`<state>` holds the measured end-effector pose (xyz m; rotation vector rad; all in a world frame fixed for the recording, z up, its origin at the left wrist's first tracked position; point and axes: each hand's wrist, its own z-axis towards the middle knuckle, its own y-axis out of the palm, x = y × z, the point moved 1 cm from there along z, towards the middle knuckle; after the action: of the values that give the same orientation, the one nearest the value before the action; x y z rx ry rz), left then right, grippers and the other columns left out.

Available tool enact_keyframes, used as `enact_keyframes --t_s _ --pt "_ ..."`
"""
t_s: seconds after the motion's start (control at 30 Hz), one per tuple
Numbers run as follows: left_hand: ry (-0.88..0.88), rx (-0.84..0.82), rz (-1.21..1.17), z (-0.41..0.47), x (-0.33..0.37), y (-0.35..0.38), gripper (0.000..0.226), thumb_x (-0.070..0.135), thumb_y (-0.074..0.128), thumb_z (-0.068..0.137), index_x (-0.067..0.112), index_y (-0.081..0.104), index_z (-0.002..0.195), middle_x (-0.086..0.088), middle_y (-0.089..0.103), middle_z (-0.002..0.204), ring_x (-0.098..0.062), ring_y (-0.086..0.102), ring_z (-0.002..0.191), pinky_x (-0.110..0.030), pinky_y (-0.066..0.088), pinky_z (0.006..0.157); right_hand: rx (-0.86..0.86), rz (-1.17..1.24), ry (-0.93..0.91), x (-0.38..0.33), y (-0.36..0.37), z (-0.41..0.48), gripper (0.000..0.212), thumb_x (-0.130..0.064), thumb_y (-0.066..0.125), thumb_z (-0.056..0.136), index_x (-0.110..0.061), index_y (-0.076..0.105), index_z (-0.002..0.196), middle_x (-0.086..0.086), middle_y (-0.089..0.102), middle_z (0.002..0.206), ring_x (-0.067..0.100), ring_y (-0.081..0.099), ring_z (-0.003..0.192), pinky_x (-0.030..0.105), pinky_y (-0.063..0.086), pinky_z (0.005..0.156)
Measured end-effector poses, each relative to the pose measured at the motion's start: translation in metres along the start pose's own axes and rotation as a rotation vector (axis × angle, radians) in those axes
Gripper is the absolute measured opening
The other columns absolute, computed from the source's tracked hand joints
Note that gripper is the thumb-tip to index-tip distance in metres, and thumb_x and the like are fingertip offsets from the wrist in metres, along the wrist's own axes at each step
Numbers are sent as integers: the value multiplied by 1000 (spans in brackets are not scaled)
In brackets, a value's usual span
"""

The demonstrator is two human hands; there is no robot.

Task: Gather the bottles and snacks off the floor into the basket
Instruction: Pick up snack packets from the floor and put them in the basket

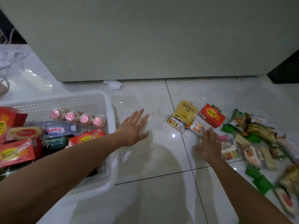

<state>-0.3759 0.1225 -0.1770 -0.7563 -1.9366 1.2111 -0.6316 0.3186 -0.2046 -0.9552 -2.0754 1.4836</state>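
Note:
A white perforated basket (90, 101) sits on the floor at the left. It holds red boxes (16, 151), a clear water bottle (59, 129) lying flat and several small bottles with pink foil caps (84, 118). My left hand (132, 128) hovers open just right of the basket, fingers spread, holding nothing. My right hand (208, 144) is open and blurred, beside the snack pile, its fingers close to a white and orange packet (196, 126). A yellow pouch (185, 112) and a red box (211, 115) lie beyond it. Green, brown and pale packets (252, 139) spread to the right.
A large pale cabinet front (145, 38) stands right behind the floor area. Crumpled white paper (113, 84) lies at its base. Glossy white tiles (153, 159) lie between the basket and the pile. A dark object (288, 70) stands at the far right.

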Motion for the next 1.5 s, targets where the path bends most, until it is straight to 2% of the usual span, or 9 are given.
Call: enact_keyframes --t_s 0.1,0.2,0.37,0.47,0.83,0.97,1.13,1.37,1.5 --pt "37 16 -6 1 -2 2 79 58 34 93 27 -11 150 -1 -23 157 -21 -13 146 -38 5 117 15 79 22 -4 -4 28 89 -32 60 87 -24 -1 151 10 -4 160 32 0 147 57 12 116" --pt "81 5 8 3 -3 5 82 57 38 92 26 -12 150 -1 -23 157 -20 -12 147 -38 7 117 -46 159 57 -15 -2 45 85 -31 61 86 -23 6 151 9 14 158 28 11 146 55 6 116" --pt "96 -89 91 11 5 10 95 51 52 89 25 -17 148 -3 -26 156 -23 -19 145 -40 0 117 27 185 40 -25 10 37 75 -15 59 87 -15 16 149 14 31 150 32 32 135 45 32 108" --pt "140 -120 137 34 18 16 99 48 57 87 25 -16 148 -3 -26 156 -25 -20 144 -41 -4 117 60 129 63 -21 15 36 70 -21 56 89 -18 19 148 14 38 144 34 40 126 44 36 100" --pt "262 -94 347 131 82 36 77 29 45 96 21 -9 151 -3 -16 159 -27 -13 146 -42 4 118 134 117 104 -12 45 35 73 -28 54 89 -25 13 149 8 32 141 31 33 125 44 25 105" --pt "252 -61 303 125 81 49 69 19 40 97 20 -3 151 -4 -12 159 -31 -1 146 -42 14 117 130 120 111 -11 48 39 73 -31 53 90 -24 12 150 8 32 141 31 33 124 43 24 106" --pt "311 37 302 107 76 51 53 8 52 87 22 34 135 -5 26 148 -34 36 126 -41 39 92 108 75 35 -6 43 33 73 -33 54 88 -24 15 149 9 35 137 30 35 122 43 27 104" --pt "221 45 229 76 64 43 43 18 51 89 16 35 129 -13 33 138 -32 46 116 -42 36 94 3 -6 34 -5 33 6 66 -38 54 89 -20 23 144 10 40 131 30 40 119 42 36 97" --pt "121 203 -82 53 50 2 32 29 49 94 10 41 118 -10 52 115 -30 56 96 -33 34 72 -86 235 76 -17 22 -8 56 -32 59 88 -7 36 132 20 45 124 36 44 114 40 42 90"
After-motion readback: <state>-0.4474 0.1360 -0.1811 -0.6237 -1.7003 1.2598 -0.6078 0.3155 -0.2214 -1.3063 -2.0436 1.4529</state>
